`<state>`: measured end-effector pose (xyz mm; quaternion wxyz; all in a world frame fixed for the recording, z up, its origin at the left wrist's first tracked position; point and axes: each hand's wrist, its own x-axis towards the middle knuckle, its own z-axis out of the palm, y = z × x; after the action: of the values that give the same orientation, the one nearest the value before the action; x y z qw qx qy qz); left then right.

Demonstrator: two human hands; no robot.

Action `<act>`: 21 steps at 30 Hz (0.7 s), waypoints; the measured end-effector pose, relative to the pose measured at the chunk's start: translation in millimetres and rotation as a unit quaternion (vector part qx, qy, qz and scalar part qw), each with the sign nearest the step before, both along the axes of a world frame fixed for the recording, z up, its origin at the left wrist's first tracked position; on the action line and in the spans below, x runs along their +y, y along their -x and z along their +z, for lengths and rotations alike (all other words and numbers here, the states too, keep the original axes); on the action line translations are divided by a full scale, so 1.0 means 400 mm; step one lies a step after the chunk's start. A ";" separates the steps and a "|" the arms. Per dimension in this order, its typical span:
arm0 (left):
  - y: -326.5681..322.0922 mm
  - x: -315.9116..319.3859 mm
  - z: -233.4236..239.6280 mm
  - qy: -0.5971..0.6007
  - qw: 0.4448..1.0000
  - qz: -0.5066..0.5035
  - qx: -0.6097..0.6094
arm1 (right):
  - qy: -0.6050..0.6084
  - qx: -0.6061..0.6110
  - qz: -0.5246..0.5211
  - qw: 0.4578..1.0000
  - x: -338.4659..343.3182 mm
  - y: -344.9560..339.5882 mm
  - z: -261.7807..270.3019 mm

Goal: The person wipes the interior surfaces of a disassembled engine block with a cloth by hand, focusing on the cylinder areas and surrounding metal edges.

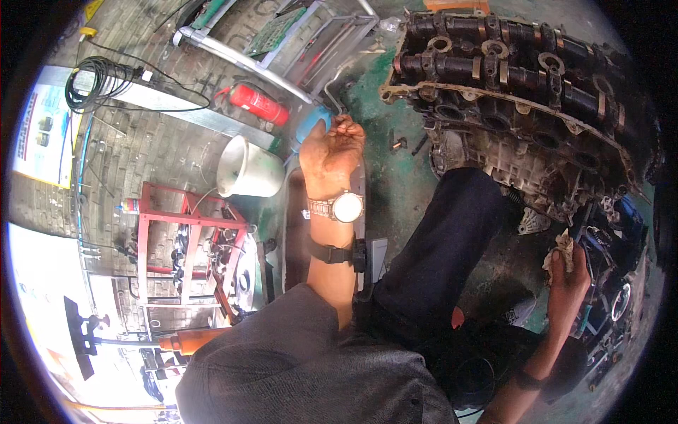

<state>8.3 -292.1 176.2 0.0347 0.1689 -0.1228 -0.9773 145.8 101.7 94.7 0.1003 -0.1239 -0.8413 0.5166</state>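
My left hand [335, 146], with a metal wristwatch [347, 206] on its wrist, is palm up at the upper middle. Its fingers are loosely curled, the thumb stands apart, and nothing shows in it. Just behind it are a blue container [313, 123] and a bent metal rod [333, 93]. At the right, my right hand [571, 270] pinches a crumpled, stained rag [560, 258] beside dark parts and tools. A greasy engine cylinder head with camshafts [492, 63] fills the upper right, above a dirty metal engine casting [508, 153].
A long tray [296, 233] lies under my left forearm. Left of it stand a white bucket [253, 168], a red metal rack [193, 217] and a red fire extinguisher [259, 104]. A metal-framed cart [238, 55] is at the top. Small parts [399, 143] lie on the green floor.
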 end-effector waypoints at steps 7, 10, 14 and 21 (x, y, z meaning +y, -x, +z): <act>0.002 0.001 -0.001 0.012 1.000 0.002 -0.003 | 0.036 0.004 -0.004 0.999 0.004 -0.002 -0.009; 0.004 -0.001 -0.001 0.010 1.000 -0.003 0.002 | 0.033 0.009 -0.003 0.999 0.005 -0.003 -0.009; 0.002 0.012 0.015 0.011 1.000 0.002 -0.020 | 0.067 -0.009 -0.007 0.998 0.004 -0.004 -0.008; -0.049 0.192 0.037 0.073 0.988 -0.134 -0.002 | 0.181 -0.017 -0.027 0.983 0.018 -0.011 -0.003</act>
<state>27.8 -215.2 191.1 -0.0841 0.1502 -0.2156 -0.9612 150.3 108.8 93.3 0.0757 -0.1721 -0.7316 0.6553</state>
